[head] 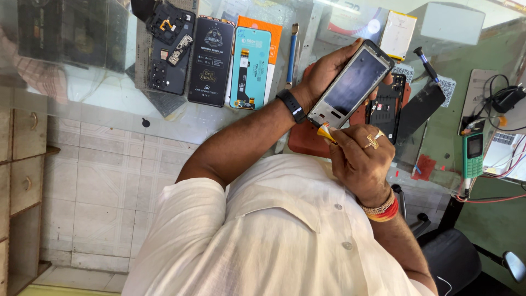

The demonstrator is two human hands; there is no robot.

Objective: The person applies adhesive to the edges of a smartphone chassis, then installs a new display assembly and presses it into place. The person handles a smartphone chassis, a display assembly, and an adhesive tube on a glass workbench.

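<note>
Head view, nearest first: the right hand (pixel 359 159), closed around a small yellow tool (pixel 325 132), sets its tip against the lower end of a phone (pixel 350 85), a grip that steadies the tip at the seam. Above it the left hand (pixel 323 71) wraps the phone from behind and tilts the screen up toward the face, so the edge being worked shows. Farther off, on the glass table (pixel 98 82), spare screens (pixel 233 60) and a back cover (pixel 170 49) lie flat along the far edge, with a blue tool (pixel 291 55) beside them.
</note>
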